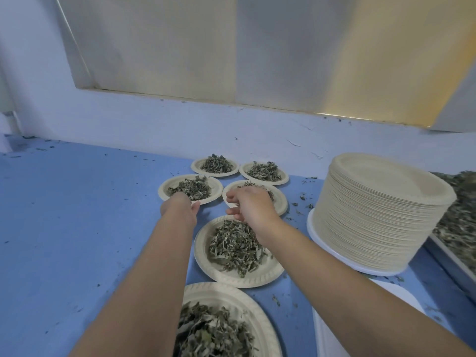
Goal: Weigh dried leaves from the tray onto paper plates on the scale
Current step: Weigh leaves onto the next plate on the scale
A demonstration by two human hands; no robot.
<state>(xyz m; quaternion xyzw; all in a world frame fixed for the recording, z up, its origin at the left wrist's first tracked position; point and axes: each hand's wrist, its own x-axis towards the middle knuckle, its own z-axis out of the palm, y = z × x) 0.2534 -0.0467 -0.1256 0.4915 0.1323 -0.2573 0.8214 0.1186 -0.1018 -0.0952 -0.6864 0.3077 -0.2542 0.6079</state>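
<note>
- Left hand (180,206) lies on the near rim of the left plate (164,188). The thumb runs along the rim and the fingers are hidden behind the hand, so we cannot tell whether it grips or merely rests.
- Right hand (251,206) hovers over the right plate (282,202). Its fingers (233,211) are loosely curled and apart, with nothing seen between them.
- Leaves: the bulk supply is in the tray (445,256) at far right. Portions lie heaped on plates on the table (77,228).
- Scale: not identified. A white base (332,243) sits under the stack (381,220) of empty plates, and a white slab (332,333) lies at lower right. No display shows.
- Risk: the right forearm passes low over the near plate (203,256). Dragging it back could sweep leaves off and spoil that portion.
- Risk: the plates look light and sit close together. A nudge to the left plate could push it into its neighbours and mix the heaps.
- Risk: loose flakes litter the table. Any leaf picked up or dropped now would alter a portion with no reading to catch it.
- Risk: an elbow swung to the right could tip the tall stack.
</note>
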